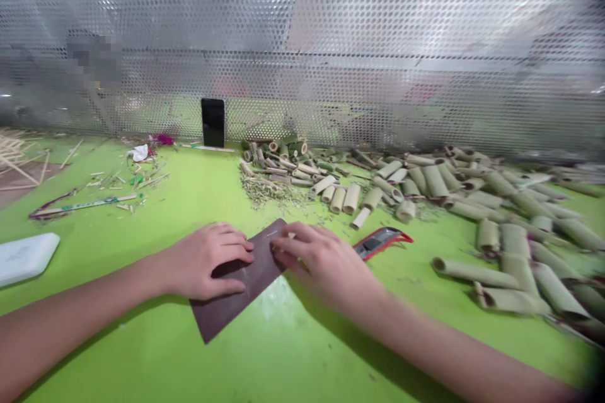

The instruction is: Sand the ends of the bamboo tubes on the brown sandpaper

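Note:
A sheet of dark brown sandpaper point(265, 264) lies slantwise on the green tabletop in front of me. My left hand point(212, 261) rests on its left part, fingers stretched out and pressing it flat. Over the sheet's upper right end, my right hand point(321, 258) has its fingers pinched together. A small pale piece point(290, 236), which looks like bamboo, shows between those fingertips; the rest of it is hidden by the fingers. Just beyond my right hand lies a red and grey utility knife point(378, 242).
Many cut bamboo tubes point(435, 181) lie heaped at the right and back, beside shavings point(269, 192). A phone point(213, 123) leans against a perforated metal screen point(302, 31). At left are a white block point(28, 257), a printed strip point(89, 203) and thin sticks point(19, 154).

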`<control>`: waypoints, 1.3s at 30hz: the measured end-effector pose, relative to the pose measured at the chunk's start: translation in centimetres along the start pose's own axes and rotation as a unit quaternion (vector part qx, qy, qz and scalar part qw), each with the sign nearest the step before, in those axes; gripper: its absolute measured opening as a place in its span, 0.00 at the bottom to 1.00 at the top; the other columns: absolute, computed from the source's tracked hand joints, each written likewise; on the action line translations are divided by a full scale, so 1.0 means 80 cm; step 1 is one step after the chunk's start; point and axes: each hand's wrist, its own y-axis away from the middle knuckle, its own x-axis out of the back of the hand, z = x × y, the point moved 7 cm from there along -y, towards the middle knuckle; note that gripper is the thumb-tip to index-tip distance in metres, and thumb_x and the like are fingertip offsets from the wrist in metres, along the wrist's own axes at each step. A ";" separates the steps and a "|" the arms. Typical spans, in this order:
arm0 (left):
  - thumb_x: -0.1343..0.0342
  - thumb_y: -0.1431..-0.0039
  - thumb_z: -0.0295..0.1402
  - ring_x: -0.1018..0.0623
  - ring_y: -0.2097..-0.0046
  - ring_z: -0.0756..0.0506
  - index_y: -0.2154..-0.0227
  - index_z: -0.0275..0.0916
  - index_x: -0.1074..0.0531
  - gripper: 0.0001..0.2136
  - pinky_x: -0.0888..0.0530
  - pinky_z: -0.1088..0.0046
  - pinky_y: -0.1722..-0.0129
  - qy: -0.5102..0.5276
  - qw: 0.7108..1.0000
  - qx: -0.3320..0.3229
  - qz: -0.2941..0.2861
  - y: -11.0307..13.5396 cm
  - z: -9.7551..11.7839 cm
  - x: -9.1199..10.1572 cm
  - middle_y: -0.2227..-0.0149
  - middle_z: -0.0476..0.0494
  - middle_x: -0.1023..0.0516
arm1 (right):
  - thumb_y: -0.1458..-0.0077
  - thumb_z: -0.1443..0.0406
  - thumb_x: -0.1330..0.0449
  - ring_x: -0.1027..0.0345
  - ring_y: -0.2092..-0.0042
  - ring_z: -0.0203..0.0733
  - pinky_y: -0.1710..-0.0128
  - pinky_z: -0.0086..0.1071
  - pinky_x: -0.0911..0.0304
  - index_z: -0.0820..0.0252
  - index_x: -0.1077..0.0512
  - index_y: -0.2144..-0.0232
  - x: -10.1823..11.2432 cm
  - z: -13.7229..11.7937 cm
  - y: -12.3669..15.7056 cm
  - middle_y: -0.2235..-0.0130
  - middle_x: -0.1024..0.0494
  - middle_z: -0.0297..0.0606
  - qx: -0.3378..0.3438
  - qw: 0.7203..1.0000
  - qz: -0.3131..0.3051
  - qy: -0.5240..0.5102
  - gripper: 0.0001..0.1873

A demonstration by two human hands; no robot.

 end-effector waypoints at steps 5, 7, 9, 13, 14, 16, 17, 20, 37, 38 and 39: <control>0.39 0.36 0.45 0.26 0.41 0.36 0.47 0.39 0.25 0.20 0.35 0.48 0.36 -0.003 1.000 -0.006 -0.003 0.000 0.000 0.001 0.43 0.38 0.23 | 0.36 0.68 0.38 0.24 0.61 0.43 0.58 0.40 0.26 0.57 0.20 0.56 -0.002 -0.018 0.005 0.59 0.19 0.38 0.077 0.996 -0.014 -0.052 0.08; 0.39 0.36 0.44 0.26 0.41 0.36 0.47 0.40 0.25 0.19 0.34 0.49 0.37 -0.002 1.000 -0.008 0.005 0.000 0.000 0.002 0.43 0.38 0.23 | 0.37 0.69 0.38 0.24 0.62 0.43 0.60 0.39 0.26 0.57 0.20 0.57 0.000 -0.006 0.004 0.58 0.19 0.39 0.033 0.999 0.001 -0.026 0.08; 0.39 0.37 0.44 0.26 0.42 0.36 0.48 0.41 0.25 0.19 0.34 0.49 0.38 -0.001 1.000 -0.010 0.008 0.000 0.000 0.002 0.44 0.39 0.23 | 0.36 0.70 0.39 0.24 0.63 0.43 0.61 0.38 0.26 0.58 0.20 0.57 0.000 -0.004 0.004 0.58 0.20 0.40 0.022 1.000 0.009 -0.018 0.09; 0.38 0.37 0.44 0.26 0.41 0.35 0.48 0.39 0.25 0.19 0.36 0.48 0.37 0.003 1.000 -0.011 -0.001 0.000 0.001 0.000 0.43 0.38 0.23 | 0.35 0.68 0.40 0.24 0.59 0.42 0.56 0.38 0.27 0.56 0.21 0.54 -0.006 -0.025 0.006 0.56 0.19 0.38 0.105 0.991 -0.019 -0.076 0.09; 0.38 0.37 0.44 0.26 0.41 0.36 0.48 0.39 0.25 0.19 0.36 0.48 0.37 0.003 1.000 -0.011 -0.001 0.000 0.001 0.000 0.43 0.38 0.23 | 0.35 0.68 0.39 0.24 0.60 0.42 0.57 0.38 0.27 0.56 0.21 0.54 -0.006 -0.022 0.005 0.56 0.19 0.38 0.083 0.994 -0.015 -0.071 0.09; 0.39 0.37 0.44 0.26 0.41 0.36 0.48 0.40 0.25 0.19 0.36 0.48 0.37 0.004 1.000 -0.009 0.003 0.000 0.000 0.000 0.43 0.38 0.23 | 0.36 0.69 0.39 0.24 0.62 0.42 0.60 0.37 0.27 0.55 0.20 0.56 -0.003 -0.011 0.003 0.56 0.19 0.38 0.012 0.999 0.001 -0.049 0.09; 0.39 0.36 0.44 0.26 0.41 0.36 0.48 0.40 0.25 0.19 0.36 0.49 0.37 0.006 1.000 -0.009 0.006 0.000 0.000 0.001 0.44 0.38 0.23 | 0.36 0.69 0.40 0.24 0.62 0.42 0.61 0.37 0.27 0.56 0.20 0.57 -0.001 -0.008 0.003 0.57 0.19 0.39 -0.012 0.999 0.008 -0.042 0.09; 0.39 0.36 0.45 0.26 0.42 0.37 0.48 0.41 0.24 0.19 0.37 0.49 0.36 0.012 1.000 -0.014 0.010 0.000 0.000 0.001 0.44 0.38 0.22 | 0.34 0.67 0.40 0.25 0.60 0.41 0.57 0.36 0.28 0.55 0.20 0.56 -0.003 -0.029 0.006 0.58 0.19 0.38 0.086 0.991 -0.017 -0.096 0.09; 0.46 0.31 0.36 0.25 0.42 0.38 0.49 0.40 0.24 0.13 0.35 0.52 0.37 -0.011 0.999 -0.030 0.017 -0.001 0.005 0.001 0.44 0.39 0.22 | 0.35 0.64 0.40 0.25 0.59 0.42 0.58 0.36 0.27 0.54 0.20 0.56 -0.002 -0.033 0.010 0.56 0.20 0.40 0.126 0.987 -0.038 -0.091 0.09; 0.46 0.31 0.36 0.25 0.42 0.38 0.49 0.40 0.24 0.13 0.35 0.52 0.37 -0.008 0.999 -0.032 0.017 -0.001 0.005 0.001 0.45 0.39 0.22 | 0.34 0.64 0.40 0.25 0.59 0.43 0.58 0.36 0.27 0.54 0.20 0.56 -0.002 -0.032 0.010 0.57 0.19 0.40 0.130 0.987 -0.037 -0.087 0.09; 0.46 0.31 0.36 0.25 0.42 0.38 0.49 0.40 0.25 0.13 0.35 0.53 0.37 -0.006 0.999 -0.033 0.017 -0.002 0.005 0.001 0.45 0.39 0.22 | 0.34 0.66 0.41 0.24 0.59 0.43 0.58 0.37 0.27 0.55 0.20 0.56 -0.001 -0.026 0.008 0.57 0.19 0.40 0.107 0.991 -0.029 -0.074 0.09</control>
